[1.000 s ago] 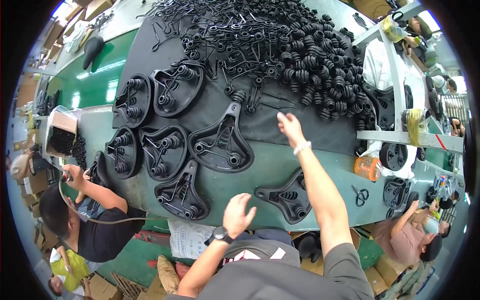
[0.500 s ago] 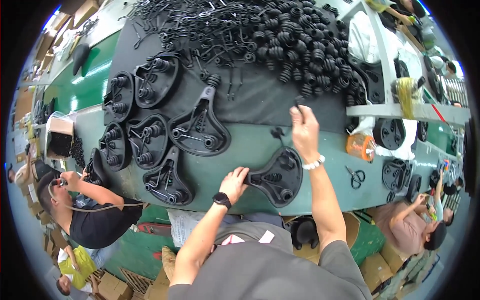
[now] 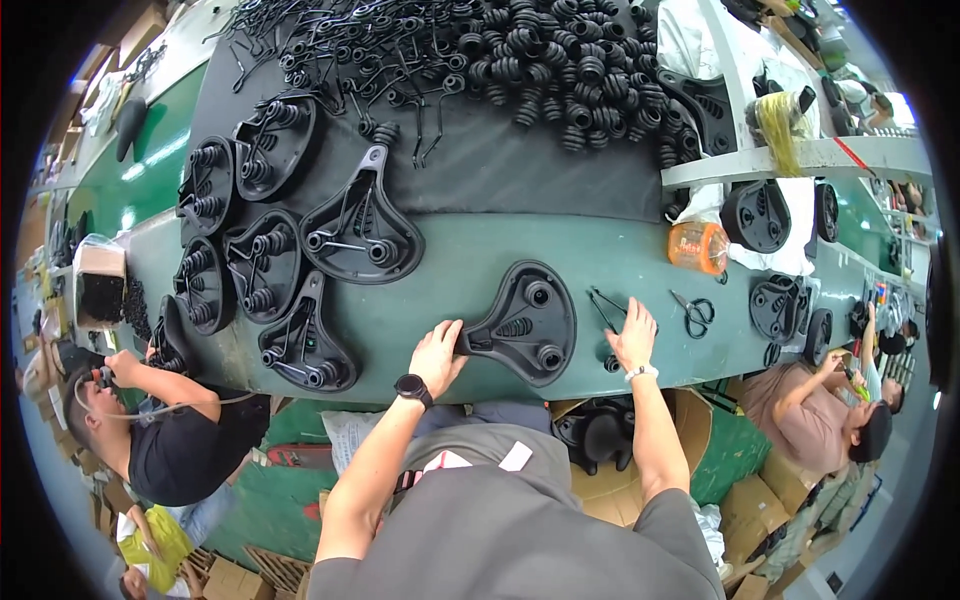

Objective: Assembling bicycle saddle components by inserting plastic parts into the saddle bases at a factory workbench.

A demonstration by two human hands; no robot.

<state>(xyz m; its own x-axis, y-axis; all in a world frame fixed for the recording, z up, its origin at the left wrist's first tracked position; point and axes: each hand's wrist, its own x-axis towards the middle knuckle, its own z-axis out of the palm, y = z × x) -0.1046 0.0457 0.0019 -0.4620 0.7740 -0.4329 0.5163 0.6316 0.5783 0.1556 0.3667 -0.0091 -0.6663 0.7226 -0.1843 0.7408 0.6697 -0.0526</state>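
Black seat shell (image 3: 525, 325): moulded, matte, pear-shaped, raised rim, ribbed insert down the middle, two round fittings at the broad end. Thin bent wire (image 3: 602, 309), dark and smooth, just right of it. Farther up, heap of ribbed black springs (image 3: 570, 75), stacked loosely; beside it, tangle of bent rods (image 3: 370, 50) with looped ends. To the left, cluster of similar shells (image 3: 365, 235), with rods and springs fitted.

Underneath: smooth green bench (image 3: 460, 240), with soft, slightly creased black mat (image 3: 560, 180) across the far part. To the right, orange-labelled bottle (image 3: 697, 247) on its side, dark scissors (image 3: 698, 316) nearby, pale metal frame (image 3: 800, 158) above. Workers on both sides: black top (image 3: 180, 430) at left, dusty-pink top (image 3: 812, 420) at right. Green floor and cardboard below the bench edge.

Seat shell flat on the bench between both hands, narrow end toward the left. Left hand (image 3: 437, 355), watch at wrist, pinching that narrow tip between thumb and fingers. Right hand (image 3: 632, 337), pale bracelet at wrist, fingers half curled at the bent wire; pinching or merely touching, cannot tell. Both forearms reaching forward from the lower edge.
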